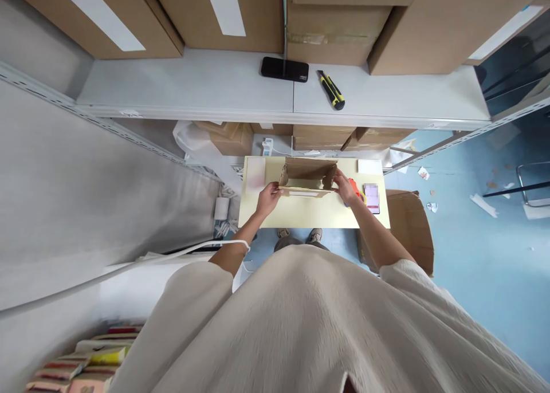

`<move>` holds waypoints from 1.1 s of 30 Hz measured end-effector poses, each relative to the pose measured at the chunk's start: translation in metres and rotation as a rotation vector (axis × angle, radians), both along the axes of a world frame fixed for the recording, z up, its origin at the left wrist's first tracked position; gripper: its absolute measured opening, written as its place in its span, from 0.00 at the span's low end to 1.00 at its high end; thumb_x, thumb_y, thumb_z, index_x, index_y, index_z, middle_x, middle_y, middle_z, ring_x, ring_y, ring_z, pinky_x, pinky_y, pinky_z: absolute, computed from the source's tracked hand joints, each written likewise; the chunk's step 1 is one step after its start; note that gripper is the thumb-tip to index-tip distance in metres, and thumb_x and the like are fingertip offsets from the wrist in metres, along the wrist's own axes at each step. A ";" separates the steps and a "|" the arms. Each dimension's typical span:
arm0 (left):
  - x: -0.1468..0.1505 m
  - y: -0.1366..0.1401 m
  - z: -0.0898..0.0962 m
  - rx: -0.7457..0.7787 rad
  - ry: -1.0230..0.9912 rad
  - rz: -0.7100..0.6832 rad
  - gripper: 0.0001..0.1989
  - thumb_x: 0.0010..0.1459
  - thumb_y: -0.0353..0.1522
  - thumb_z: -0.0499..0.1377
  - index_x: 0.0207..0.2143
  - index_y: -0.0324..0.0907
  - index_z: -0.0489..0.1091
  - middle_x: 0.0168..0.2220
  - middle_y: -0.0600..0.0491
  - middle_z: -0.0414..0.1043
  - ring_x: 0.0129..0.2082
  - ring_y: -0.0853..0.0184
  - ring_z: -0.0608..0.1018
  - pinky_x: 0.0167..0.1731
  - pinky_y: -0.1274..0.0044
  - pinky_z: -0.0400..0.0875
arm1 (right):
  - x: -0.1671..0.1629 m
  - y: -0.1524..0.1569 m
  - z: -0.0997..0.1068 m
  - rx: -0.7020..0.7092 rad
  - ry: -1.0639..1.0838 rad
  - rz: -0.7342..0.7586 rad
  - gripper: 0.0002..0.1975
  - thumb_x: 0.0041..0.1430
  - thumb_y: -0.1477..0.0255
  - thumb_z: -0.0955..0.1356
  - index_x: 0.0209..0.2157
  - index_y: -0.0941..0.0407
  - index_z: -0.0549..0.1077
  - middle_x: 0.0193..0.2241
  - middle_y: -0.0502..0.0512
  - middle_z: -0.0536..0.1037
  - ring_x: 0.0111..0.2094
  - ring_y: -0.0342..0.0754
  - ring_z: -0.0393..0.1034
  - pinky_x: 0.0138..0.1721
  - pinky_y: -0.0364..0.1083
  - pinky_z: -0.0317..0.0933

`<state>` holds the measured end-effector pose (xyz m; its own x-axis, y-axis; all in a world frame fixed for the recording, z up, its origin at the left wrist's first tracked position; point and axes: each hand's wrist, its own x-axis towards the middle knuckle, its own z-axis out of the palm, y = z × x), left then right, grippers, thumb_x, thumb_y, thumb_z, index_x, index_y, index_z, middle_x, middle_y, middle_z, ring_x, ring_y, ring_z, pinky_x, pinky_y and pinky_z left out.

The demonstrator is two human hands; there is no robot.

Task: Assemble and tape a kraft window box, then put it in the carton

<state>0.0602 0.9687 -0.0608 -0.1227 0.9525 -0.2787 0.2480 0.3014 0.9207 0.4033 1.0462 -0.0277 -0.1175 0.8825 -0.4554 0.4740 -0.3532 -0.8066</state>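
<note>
A small open cardboard box (307, 175) stands on a pale yellow table (301, 212) below me. My left hand (269, 197) grips the box's left front corner. On the box's right side, my right hand (345, 187) holds the flap. A phone with a lit screen (372, 197) lies on the table just right of my right hand, beside a small red-orange object (354, 185). A white label (369, 166) lies at the table's far right corner.
A grey shelf (215, 89) above carries a black phone (284, 69), a yellow-black utility knife (331, 89) and big cardboard boxes (335, 32). Another open carton (408, 224) stands on the blue floor to the right. Stacked packets (81, 361) lie at bottom left.
</note>
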 end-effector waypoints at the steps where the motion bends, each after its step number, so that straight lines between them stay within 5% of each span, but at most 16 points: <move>1: 0.002 -0.002 0.002 0.009 0.008 -0.006 0.12 0.69 0.33 0.66 0.54 0.44 0.75 0.54 0.44 0.85 0.53 0.60 0.87 0.57 0.69 0.82 | 0.002 0.000 0.000 -0.005 0.029 -0.006 0.37 0.68 0.50 0.66 0.76 0.37 0.65 0.61 0.53 0.82 0.61 0.60 0.76 0.57 0.61 0.75; 9: 0.006 -0.015 0.024 0.183 0.195 -0.079 0.18 0.73 0.35 0.63 0.62 0.46 0.72 0.64 0.42 0.77 0.60 0.59 0.83 0.62 0.67 0.81 | 0.013 0.003 -0.003 0.017 0.309 -0.050 0.38 0.58 0.54 0.73 0.69 0.42 0.72 0.70 0.55 0.77 0.64 0.60 0.76 0.62 0.60 0.75; 15: 0.005 -0.015 0.026 0.304 0.251 -0.183 0.15 0.74 0.38 0.62 0.59 0.47 0.77 0.66 0.42 0.74 0.67 0.56 0.78 0.61 0.68 0.81 | 0.014 0.005 -0.009 0.131 0.271 -0.016 0.34 0.54 0.48 0.78 0.59 0.44 0.74 0.67 0.57 0.77 0.62 0.57 0.77 0.60 0.58 0.76; 20: 0.006 -0.012 0.022 0.287 0.284 -0.196 0.16 0.74 0.40 0.63 0.58 0.46 0.79 0.66 0.41 0.72 0.66 0.54 0.78 0.59 0.67 0.82 | 0.012 0.009 -0.006 0.093 0.236 0.021 0.29 0.59 0.43 0.75 0.53 0.48 0.81 0.63 0.58 0.81 0.61 0.59 0.78 0.61 0.59 0.76; 29: 0.014 0.008 0.022 0.209 0.333 -0.109 0.10 0.76 0.39 0.62 0.53 0.45 0.77 0.60 0.42 0.74 0.55 0.57 0.83 0.55 0.69 0.80 | 0.015 0.008 0.006 0.066 0.151 0.005 0.37 0.73 0.35 0.61 0.58 0.48 0.82 0.65 0.59 0.82 0.69 0.60 0.74 0.64 0.57 0.75; 33: 0.021 0.018 0.023 0.172 0.389 -0.036 0.20 0.72 0.35 0.66 0.63 0.45 0.70 0.59 0.42 0.75 0.47 0.59 0.84 0.52 0.68 0.79 | 0.012 0.008 0.011 0.103 0.087 0.008 0.42 0.70 0.36 0.66 0.76 0.44 0.65 0.68 0.61 0.78 0.66 0.60 0.76 0.61 0.59 0.76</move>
